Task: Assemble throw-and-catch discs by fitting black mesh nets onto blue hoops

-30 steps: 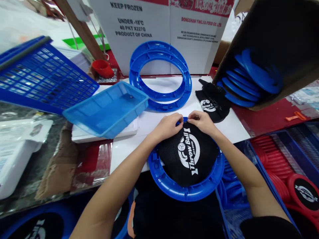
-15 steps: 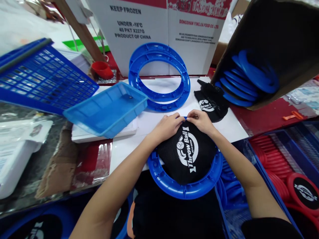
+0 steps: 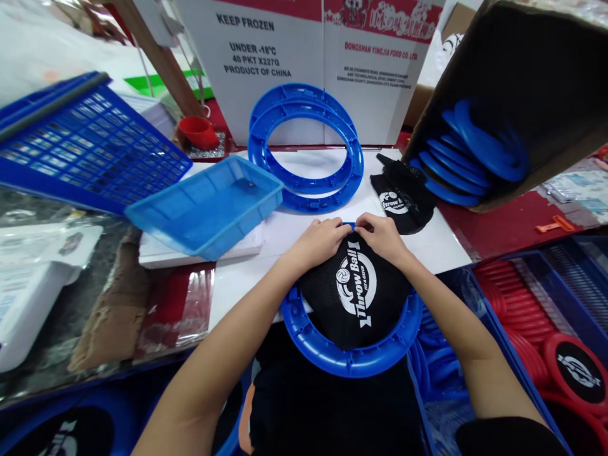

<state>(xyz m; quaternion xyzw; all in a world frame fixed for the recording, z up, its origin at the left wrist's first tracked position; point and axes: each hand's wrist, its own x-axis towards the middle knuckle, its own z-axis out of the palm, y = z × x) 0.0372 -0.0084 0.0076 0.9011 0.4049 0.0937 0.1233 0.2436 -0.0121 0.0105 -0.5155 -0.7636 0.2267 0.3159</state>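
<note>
A round black mesh fabric [image 3: 323, 285] printed "Throw Ball" in white lies over a blue plastic ring [image 3: 351, 362] at the table's near edge. At the ring's far side, my left hand [image 3: 325, 239] pinches the fabric's edge against the rim. Close beside it, my right hand [image 3: 380, 235] also pinches the edge there, fingertips nearly touching the left ones. The ring's near side shows uncovered below the fabric. More black mesh pieces [image 3: 403, 199] rest just beyond my right hand. Two blue rings [image 3: 354, 161] lean overlapping against a white carton.
A light blue tray [image 3: 204, 212] and a blue basket [image 3: 95, 145] stand at left. The white carton [image 3: 266, 47] rises behind. At right, a tilted box [image 3: 522, 82] holds blue rings; below it are crates with red discs [image 3: 582, 373]. An orange tool [image 3: 555, 223] lies at far right.
The view has shifted slightly. Both hands stay at the ring's far rim, with small finger movements; the right fingers look more curled over the edge.
</note>
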